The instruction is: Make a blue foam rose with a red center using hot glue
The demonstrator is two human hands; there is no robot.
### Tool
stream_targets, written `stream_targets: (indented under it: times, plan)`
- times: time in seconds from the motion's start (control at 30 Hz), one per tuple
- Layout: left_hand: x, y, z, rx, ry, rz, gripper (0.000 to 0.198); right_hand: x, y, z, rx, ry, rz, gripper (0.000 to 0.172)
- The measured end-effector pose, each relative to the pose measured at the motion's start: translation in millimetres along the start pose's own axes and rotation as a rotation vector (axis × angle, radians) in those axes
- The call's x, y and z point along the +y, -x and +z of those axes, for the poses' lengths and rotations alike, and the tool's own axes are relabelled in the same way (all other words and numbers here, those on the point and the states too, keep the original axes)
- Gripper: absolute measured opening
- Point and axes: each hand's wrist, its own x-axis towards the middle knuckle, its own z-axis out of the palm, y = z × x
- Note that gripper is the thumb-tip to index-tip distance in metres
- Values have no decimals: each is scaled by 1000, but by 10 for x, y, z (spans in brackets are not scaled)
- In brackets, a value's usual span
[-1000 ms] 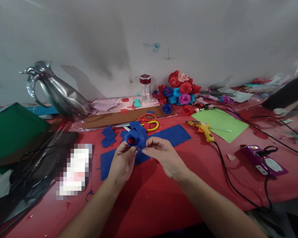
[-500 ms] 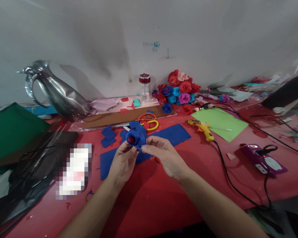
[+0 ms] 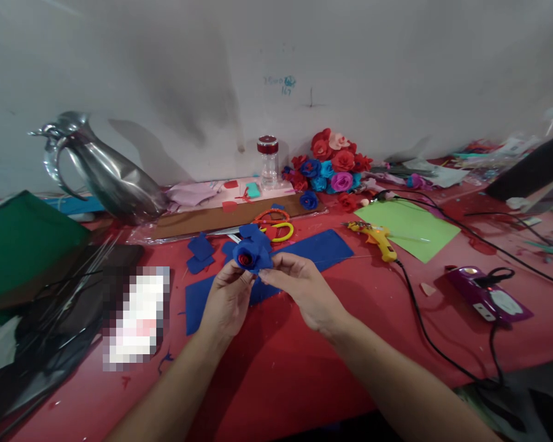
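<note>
A blue paper flower (image 3: 254, 256) with a dark red centre is held up between both hands over the red table. My left hand (image 3: 229, 296) grips it from below and the left, thumb near its base. My right hand (image 3: 303, 285) pinches the flower's right edge between thumb and fingers. Beneath and behind lie a long blue paper strip (image 3: 329, 250) and several cut blue pieces (image 3: 200, 250). Just behind the flower are scissors (image 3: 283, 232) with yellow and orange handles, their blades partly hidden.
A yellow glue gun (image 3: 376, 240) lies to the right by a green sheet (image 3: 410, 228), its cord trailing past a purple power strip (image 3: 491, 298). Finished paper flowers (image 3: 336, 162), a lidded glass jar (image 3: 270, 162) and a metal jug (image 3: 105, 169) stand along the wall.
The flower has tilted slightly and its red centre sits a little further right. Both hands keep their hold, with only a small shift of the fingers.
</note>
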Motion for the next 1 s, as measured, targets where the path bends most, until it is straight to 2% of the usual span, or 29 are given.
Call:
stream_targets:
  times: [0.33, 0.53, 0.77, 1.0]
  plan:
    - [21, 16, -1, 36, -19, -10, 20, 51, 16, 37, -27, 60, 6, 25]
    - [8, -4, -28, 48, 23, -18, 20, 3, 7, -2, -8, 55, -13, 20]
    - [5, 21, -19, -15, -52, -27, 19, 2, -32, -44, 50, -40, 90, 23]
    - [-13, 32, -2, -14, -74, -38, 19, -8, -40, -42, 128, -93, 56, 16]
